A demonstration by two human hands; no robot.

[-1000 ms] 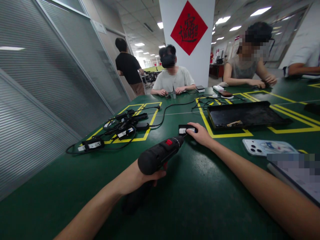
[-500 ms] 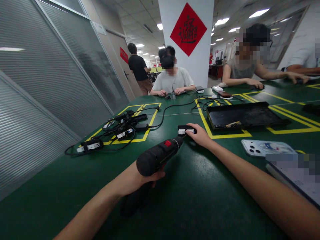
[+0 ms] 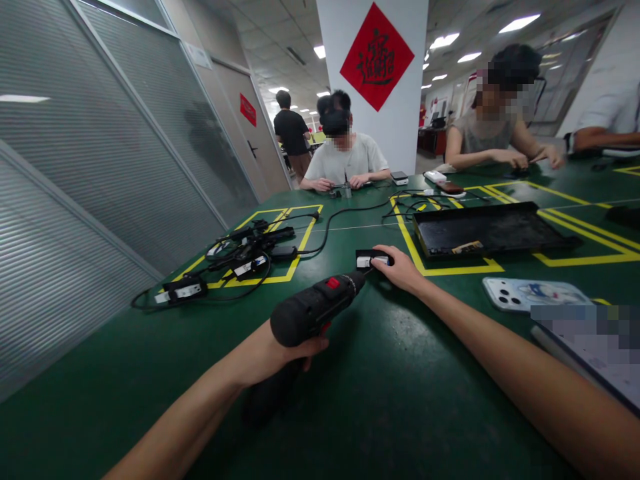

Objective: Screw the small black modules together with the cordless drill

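Observation:
My left hand (image 3: pixel 287 353) is wrapped round the grip of a black cordless drill (image 3: pixel 317 307) with a red switch on top. The drill points away and to the right, and its tip meets or nearly meets the near side of a small black box with white labels (image 3: pixel 364 261). My right hand (image 3: pixel 397 267) grips that box from the right, with the fingers over its far edge and the thumb on the near side. Whether the drill bit touches the box cannot be made out.
Black cables and adapters (image 3: pixel 250 250) lie tangled in a yellow-taped area at left. A black tray (image 3: pixel 480 233) stands at right, with a phone (image 3: pixel 537 295) and a tablet-like device (image 3: pixel 590 360) nearer. Across the green table (image 3: pixel 350 413), other people work.
The drill and my left hand have shifted very slightly up and left. My right hand stays on the box. In the background, a standing person has moved right, and a seated person's hands have come together.

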